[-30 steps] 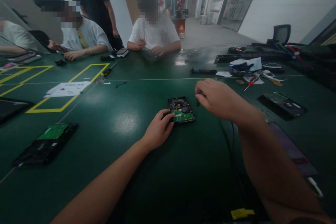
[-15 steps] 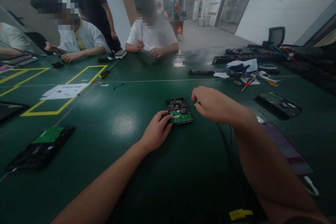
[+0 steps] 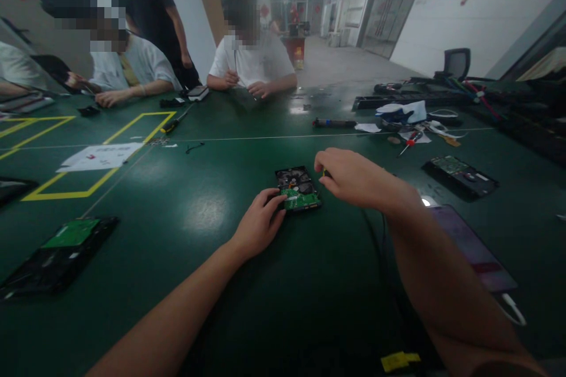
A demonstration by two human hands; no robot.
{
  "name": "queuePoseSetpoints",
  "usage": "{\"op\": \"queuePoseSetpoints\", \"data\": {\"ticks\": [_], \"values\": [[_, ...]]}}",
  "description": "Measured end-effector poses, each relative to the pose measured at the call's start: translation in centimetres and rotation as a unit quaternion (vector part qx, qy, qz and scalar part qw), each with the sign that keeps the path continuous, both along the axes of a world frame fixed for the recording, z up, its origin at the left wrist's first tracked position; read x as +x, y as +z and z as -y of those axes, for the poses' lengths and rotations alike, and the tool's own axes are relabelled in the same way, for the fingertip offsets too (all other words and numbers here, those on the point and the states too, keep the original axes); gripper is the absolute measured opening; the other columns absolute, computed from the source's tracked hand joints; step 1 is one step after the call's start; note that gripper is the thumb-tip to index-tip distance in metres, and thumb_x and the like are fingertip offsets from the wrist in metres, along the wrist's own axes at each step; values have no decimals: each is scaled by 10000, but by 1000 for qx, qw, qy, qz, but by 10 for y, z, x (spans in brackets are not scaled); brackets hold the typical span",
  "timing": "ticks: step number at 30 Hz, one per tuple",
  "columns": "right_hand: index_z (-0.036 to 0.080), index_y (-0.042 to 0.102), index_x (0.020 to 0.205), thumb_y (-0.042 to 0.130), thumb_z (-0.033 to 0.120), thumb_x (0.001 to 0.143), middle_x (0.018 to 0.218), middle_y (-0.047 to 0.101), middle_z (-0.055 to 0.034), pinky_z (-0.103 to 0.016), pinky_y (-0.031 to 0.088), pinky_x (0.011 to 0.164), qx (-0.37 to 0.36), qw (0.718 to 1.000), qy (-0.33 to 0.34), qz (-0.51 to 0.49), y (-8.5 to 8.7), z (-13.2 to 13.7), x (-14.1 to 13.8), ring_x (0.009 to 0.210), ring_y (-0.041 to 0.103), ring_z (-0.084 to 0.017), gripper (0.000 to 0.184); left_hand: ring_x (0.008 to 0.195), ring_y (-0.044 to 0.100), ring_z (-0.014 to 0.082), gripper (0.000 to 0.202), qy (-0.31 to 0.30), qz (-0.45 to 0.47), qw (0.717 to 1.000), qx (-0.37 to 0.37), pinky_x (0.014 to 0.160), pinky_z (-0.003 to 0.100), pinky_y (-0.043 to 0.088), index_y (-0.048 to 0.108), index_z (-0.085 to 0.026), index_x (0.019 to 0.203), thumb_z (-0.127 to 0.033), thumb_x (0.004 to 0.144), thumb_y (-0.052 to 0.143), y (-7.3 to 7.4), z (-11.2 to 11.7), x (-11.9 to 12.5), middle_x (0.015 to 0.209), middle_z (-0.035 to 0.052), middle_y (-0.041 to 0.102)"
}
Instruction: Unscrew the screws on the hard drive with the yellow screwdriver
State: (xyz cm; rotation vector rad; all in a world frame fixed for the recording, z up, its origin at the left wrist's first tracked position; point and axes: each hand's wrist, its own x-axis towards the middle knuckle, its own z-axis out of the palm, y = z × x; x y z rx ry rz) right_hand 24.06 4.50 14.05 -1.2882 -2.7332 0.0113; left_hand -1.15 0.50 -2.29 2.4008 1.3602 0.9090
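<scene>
A hard drive (image 3: pixel 295 179) lies on the green table with its circuit board side up, the green board toward me. My left hand (image 3: pixel 264 217) grips its left edge, with fingertips over the board. Just right of the drive, my right hand (image 3: pixel 349 175) is closed around what looks like a screwdriver (image 3: pixel 326 173). Only a bit of its yellow and black handle shows; the hand hides the rest, and I cannot tell whether its tip touches the drive.
Other hard drives lie at left (image 3: pixel 66 253) and right (image 3: pixel 462 177). A phone (image 3: pixel 471 244) with a white cable rests by my right forearm. Behind are a red screwdriver (image 3: pixel 412 140), a yellow-black screwdriver (image 3: pixel 170 125) and a paper sheet (image 3: pixel 99 156). Several people are across the table.
The whole view has shifted slightly, so things appear a little further left. My left hand stays on the hard drive, and my right hand remains closed beside it.
</scene>
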Motion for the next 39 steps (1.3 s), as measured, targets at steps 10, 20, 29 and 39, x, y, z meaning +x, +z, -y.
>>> {"op": "queuePoseSetpoints", "data": {"ticks": [10,20,29,39], "values": [[182,562,1133,529,123,893,1130,646,-114,-348,434,806,-18,999,18,-26,0,6,-8,956,625,-244,250,1328,528,295,375,0,-3,1000,-3,1106,519,488,557,-238,1387,-280,1016,519,0,0,1,1424,140,496],[176,583,1073,554,175,901,1075,659,-111,-363,440,831,-16,999,12,-30,-3,0,-5,951,616,-250,174,1323,535,295,383,-2,3,1000,7,1102,521,492,559,-245,1391,-274,1011,523,-1,-1,0,1419,140,506],[172,602,1067,590,259,920,1047,693,-119,-369,437,817,-8,1000,-12,-28,0,-2,-1,945,633,-273,171,1329,528,290,376,1,-2,1000,0,1119,509,479,564,-235,1385,-279,1014,520,1,0,1,1427,141,498],[174,592,1060,558,261,924,1049,692,-115,-371,440,821,-2,999,-28,-22,0,-3,-1,927,631,-263,165,1327,526,289,382,1,1,1000,0,1112,513,484,556,-240,1393,-275,1014,523,0,0,1,1428,137,500]]}}
